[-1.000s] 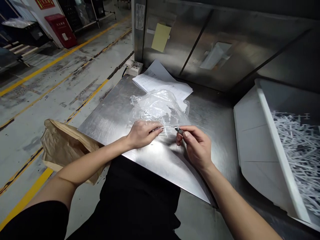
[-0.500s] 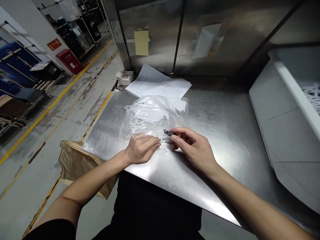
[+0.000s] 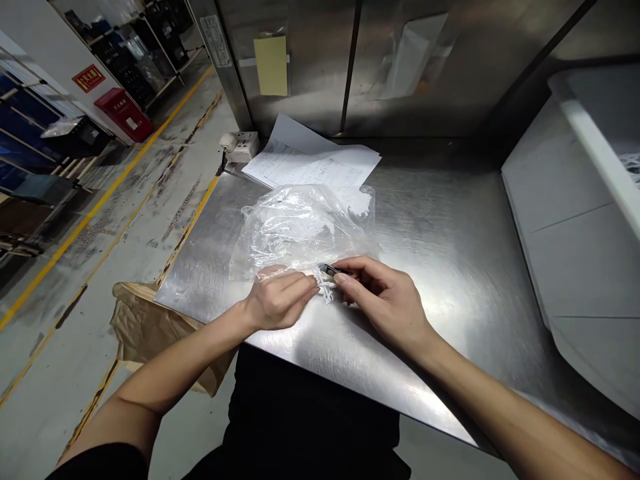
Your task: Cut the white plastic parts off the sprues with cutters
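Note:
My left hand (image 3: pixel 284 299) is closed, pinching a small white branching plastic piece (image 3: pixel 325 291) between thumb and fingertips just above the metal table (image 3: pixel 440 253). My right hand (image 3: pixel 383 293) is closed around small black clippers (image 3: pixel 330 269) with a silvery tip. That tip meets the upper end of the white piece; whether its jaws are closed on the plastic I cannot tell. Behind both hands lies a clear plastic bag (image 3: pixel 295 230) with white bits in it, and its front edge reaches over the back of my left hand.
Printed sheets (image 3: pixel 315 160) lie behind the bag, beside a white power socket (image 3: pixel 242 147). A large pale bin (image 3: pixel 580 247) stands on the right, with white pieces inside. Below the table's left edge is a brown paper bag (image 3: pixel 155 327). Metal panels rise at the back.
The clippers have moved slightly left, onto the upper end of the white piece, which has turned a little. The whole view has shifted slightly.

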`<state>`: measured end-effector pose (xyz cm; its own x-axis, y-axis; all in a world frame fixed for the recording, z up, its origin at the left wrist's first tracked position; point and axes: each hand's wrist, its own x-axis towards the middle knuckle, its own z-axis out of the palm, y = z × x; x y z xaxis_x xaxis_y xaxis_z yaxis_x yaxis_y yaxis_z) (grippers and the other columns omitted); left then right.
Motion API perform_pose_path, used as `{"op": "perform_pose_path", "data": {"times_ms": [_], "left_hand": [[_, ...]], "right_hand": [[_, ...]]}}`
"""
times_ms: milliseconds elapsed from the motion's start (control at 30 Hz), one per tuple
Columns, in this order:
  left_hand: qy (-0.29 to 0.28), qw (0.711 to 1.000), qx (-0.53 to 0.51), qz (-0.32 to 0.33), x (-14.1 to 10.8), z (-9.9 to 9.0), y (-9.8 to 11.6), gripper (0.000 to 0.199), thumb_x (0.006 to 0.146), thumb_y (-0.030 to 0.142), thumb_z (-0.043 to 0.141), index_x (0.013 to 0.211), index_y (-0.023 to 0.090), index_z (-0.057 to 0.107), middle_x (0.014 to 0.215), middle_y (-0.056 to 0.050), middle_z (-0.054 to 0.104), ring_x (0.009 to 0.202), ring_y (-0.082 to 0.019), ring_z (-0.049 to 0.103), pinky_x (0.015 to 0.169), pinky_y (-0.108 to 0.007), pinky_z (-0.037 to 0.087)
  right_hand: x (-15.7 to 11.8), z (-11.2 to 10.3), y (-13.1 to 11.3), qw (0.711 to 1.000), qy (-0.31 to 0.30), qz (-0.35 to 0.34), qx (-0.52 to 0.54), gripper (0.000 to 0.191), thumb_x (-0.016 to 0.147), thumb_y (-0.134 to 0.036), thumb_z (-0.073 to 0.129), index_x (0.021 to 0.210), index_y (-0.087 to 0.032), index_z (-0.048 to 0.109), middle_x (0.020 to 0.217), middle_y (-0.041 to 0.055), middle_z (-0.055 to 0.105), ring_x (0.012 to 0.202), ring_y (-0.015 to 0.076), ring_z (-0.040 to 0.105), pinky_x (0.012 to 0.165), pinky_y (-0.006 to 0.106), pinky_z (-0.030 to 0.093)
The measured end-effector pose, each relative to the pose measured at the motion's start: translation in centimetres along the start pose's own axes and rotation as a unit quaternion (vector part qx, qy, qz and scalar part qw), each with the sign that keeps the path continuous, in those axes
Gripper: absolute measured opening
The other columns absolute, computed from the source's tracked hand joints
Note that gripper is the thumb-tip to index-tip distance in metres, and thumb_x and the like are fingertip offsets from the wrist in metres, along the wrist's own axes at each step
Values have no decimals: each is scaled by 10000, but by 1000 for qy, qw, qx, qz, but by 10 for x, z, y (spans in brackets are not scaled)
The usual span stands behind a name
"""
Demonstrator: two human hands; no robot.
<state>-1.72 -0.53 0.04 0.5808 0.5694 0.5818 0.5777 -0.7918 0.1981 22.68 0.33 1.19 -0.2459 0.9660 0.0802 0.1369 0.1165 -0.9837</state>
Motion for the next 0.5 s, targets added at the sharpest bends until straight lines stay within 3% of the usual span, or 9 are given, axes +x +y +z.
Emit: {"op": "perform_pose_path", "data": {"times_ms": [267, 400, 500], "left_hand": [[11, 1000, 9, 25, 1, 2, 0, 179, 1075, 124, 638, 910, 193, 636, 746, -3, 685, 653, -162, 637, 629, -336, 482], [27, 999, -6, 35, 4, 1, 1, 226, 1091, 122, 636, 879, 194, 606, 712, 15, 642, 628, -144, 608, 639, -305, 499], [37, 998, -13, 46, 6, 0, 2, 236, 1111, 128, 621, 885, 193, 604, 716, 15, 652, 633, -136, 618, 657, -284, 523]], "right_hand": [[-3, 1, 0, 1000, 1, -23, -12, 198, 1042, -394, 777, 1129, -233, 854, 968, 64, 837, 877, 251, 789, 710, 374, 623], [-3, 1, 3, 995, 2, -78, -56, 180, 1064, -365, 767, 1179, -247, 841, 1040, 52, 857, 879, 243, 807, 807, 400, 649], [-2, -1, 6, 987, -8, -126, -99, 200, 1097, -331, 740, 1267, -262, 817, 1183, 55, 865, 1033, 266, 830, 892, 408, 651]]}}
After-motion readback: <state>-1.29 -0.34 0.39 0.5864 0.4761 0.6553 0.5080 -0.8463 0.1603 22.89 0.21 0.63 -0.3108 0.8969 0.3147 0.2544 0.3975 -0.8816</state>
